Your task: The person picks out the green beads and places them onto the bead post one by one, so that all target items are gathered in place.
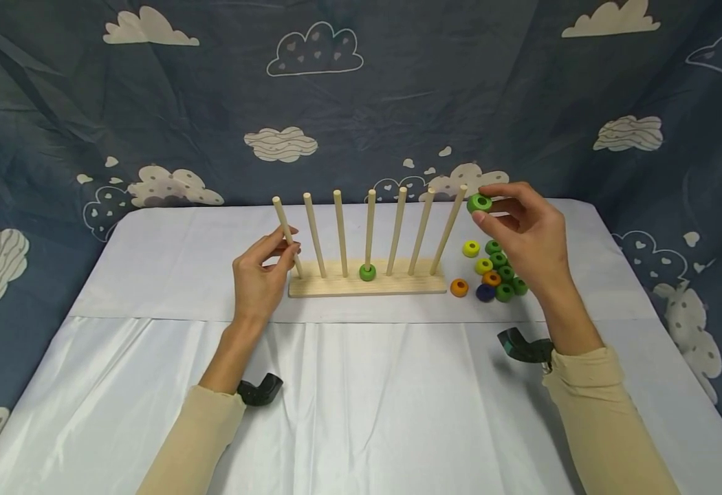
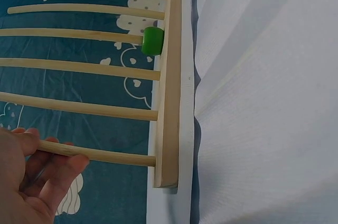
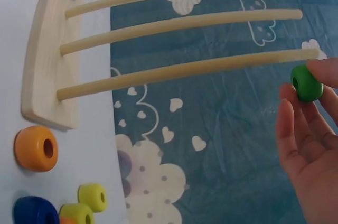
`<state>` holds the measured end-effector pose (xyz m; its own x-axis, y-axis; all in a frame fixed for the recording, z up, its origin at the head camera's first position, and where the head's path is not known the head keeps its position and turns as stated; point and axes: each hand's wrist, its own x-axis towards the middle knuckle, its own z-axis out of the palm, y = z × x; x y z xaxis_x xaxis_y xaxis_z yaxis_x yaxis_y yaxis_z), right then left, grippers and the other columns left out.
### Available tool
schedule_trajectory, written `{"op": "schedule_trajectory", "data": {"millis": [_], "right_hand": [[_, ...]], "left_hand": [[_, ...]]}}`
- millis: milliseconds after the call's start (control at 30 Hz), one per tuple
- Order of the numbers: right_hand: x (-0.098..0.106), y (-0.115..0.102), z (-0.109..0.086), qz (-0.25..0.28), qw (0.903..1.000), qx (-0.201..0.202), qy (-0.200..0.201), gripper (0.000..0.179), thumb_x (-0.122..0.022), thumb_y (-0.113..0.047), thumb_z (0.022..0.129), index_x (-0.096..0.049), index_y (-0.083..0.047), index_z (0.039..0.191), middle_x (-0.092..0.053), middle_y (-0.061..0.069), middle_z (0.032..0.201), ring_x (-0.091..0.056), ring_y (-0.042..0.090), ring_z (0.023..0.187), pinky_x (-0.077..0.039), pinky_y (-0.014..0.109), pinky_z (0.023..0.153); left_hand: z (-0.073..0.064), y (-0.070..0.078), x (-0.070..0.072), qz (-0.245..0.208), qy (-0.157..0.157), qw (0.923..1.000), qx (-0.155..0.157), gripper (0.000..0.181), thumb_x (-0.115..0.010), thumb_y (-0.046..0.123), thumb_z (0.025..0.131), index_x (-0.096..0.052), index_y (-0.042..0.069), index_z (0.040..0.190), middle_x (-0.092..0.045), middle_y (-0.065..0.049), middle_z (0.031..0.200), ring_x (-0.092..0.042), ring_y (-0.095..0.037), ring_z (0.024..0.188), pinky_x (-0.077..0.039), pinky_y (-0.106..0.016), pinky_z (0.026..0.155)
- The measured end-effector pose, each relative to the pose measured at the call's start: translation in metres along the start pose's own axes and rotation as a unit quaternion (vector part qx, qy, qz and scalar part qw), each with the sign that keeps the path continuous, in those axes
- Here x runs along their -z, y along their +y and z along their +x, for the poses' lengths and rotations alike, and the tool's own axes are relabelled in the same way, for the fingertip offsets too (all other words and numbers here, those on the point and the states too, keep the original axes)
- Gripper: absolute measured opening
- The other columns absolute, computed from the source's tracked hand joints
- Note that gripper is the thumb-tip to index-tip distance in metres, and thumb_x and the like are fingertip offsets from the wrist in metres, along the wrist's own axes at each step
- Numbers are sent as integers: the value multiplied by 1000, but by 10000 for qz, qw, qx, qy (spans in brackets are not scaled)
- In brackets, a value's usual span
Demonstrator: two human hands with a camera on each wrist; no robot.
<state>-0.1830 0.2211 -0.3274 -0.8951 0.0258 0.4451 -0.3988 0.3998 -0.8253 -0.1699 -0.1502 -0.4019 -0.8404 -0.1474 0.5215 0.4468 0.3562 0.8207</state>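
A wooden pegboard [image 1: 342, 286] with several upright pegs stands on the white cloth. One green bead [image 1: 368, 273] sits at the foot of the middle peg, and the other pegs are bare. My left hand [image 1: 262, 280] pinches the leftmost peg [image 2: 116, 156] between thumb and fingers, partway up. In my right hand [image 1: 531, 234] a green bead [image 3: 307, 83] is pinched between thumb and fingertips. That bead is beside the top of the rightmost peg [image 3: 190, 73], not on it; its hole shows in the head view.
Right of the pegboard lie loose beads: several green, two yellow [image 1: 471, 248], an orange bead [image 1: 458, 287], another orange one and a dark blue bead [image 1: 485, 293]. Behind the table hangs a dark cloth [image 1: 225, 103] with cloud prints.
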Motion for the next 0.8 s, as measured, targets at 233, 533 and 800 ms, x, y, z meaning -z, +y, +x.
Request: {"op": "schedule_trajectory", "data": {"millis": [233,533,800], "right_hand": [[-2,-8,1,274,9992,256,110,35,-75,0,93,-71,-9,127,-68,-7,117,-69,9,100,-58,11,89],[-4,-16,1,667,9958,599,197,35,-75,3,92,-73,-8,125,-71,-3,118,-69,12,98,-58,13,90],[-9,-25,0,601,9962,629,-8,36,-75,2,92,-73,-8,127,-71,0,123,-70,12,99,-58,13,92]], "left_hand": [[0,0,0,-10,-10,10000,37,26,-74,3,95,-77,2,121,-78,-18,100,-76,-28,88,-63,-14,70],[0,0,-1,-6,-24,10000,5,25,-74,4,96,-77,4,121,-78,-18,101,-77,-32,89,-63,-14,70],[0,0,0,34,-22,10000,25,25,-74,4,96,-76,1,121,-78,-18,101,-76,-30,89,-62,-14,70]]}}
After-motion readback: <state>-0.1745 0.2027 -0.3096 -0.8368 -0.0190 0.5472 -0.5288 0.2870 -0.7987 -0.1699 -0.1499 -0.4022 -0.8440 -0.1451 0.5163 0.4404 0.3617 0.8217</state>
